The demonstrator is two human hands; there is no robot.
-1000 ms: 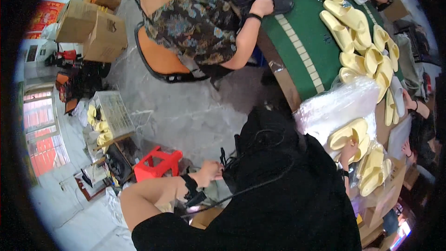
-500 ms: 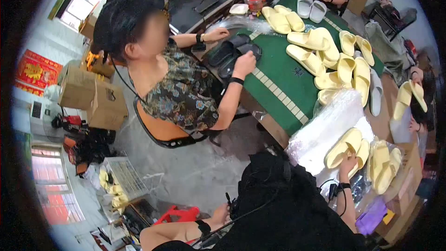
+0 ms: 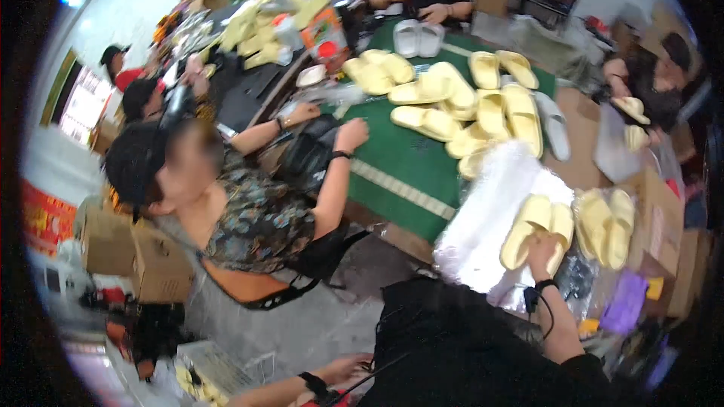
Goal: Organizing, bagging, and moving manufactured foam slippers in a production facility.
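Head: right hand (image 3: pixel 543 255) outstretched onto slippers (image 3: pixel 534 215)

No wording is legible. Dark marking, unreadable: green table mat (image 3: pixel 411 162), left of and beyond the right hand (image 3: pixel 541 252) grip. Blurred print: orange pouch (image 3: pixel 323 24), farther beyond. Blurred yellow design: red wall poster (image 3: pixel 47 217), far left.

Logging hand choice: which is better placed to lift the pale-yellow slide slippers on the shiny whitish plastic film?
Right, likely: the right hand touches those pale-yellow slippers; the left hand is low beside the black shirt, away from them.
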